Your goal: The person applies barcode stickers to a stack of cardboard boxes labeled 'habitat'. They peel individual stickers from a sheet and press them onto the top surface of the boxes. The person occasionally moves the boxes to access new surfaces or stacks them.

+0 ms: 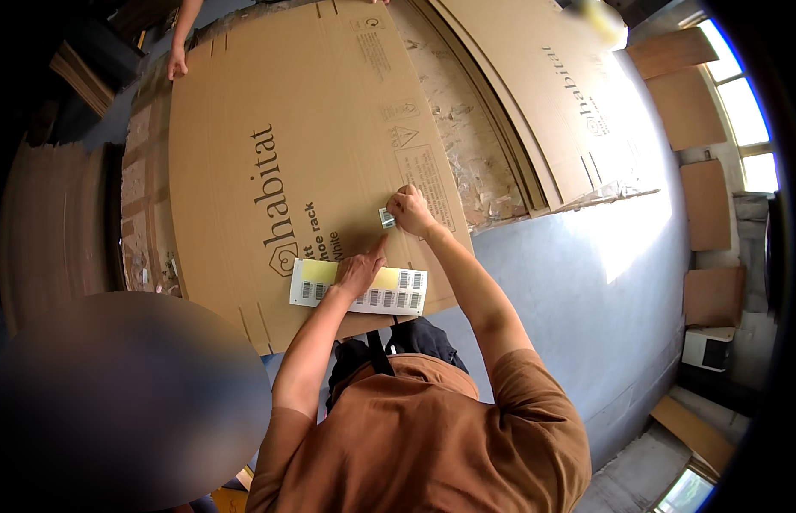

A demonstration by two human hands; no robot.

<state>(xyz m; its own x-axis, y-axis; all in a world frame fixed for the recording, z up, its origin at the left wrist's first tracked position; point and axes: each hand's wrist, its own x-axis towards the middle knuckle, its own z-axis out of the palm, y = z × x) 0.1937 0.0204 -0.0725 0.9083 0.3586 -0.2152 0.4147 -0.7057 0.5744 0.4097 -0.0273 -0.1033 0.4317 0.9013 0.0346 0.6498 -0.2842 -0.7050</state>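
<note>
A flat brown cardboard box panel [330, 103] with black print lies before me. My right hand [410, 211] pinches a small white barcode sticker [387, 219] against the panel's right part. Just nearer to me, my left hand [360, 274] rests on a sheet of barcode stickers [306, 291], its index finger stretched toward that sticker. The sheet lies across the panel's near end. Rows of stickers show on it, and a bare yellowish strip runs along its far side. Part of the sheet is hidden under my left hand.
Another person's hand [177, 65] touches the panel's far left edge. More printed cardboard [543, 94] is stacked at the far right. A blurred round shape [129, 402] fills the lower left. Brown boards [706, 205] lean along the right wall, beyond the grey floor [577, 325].
</note>
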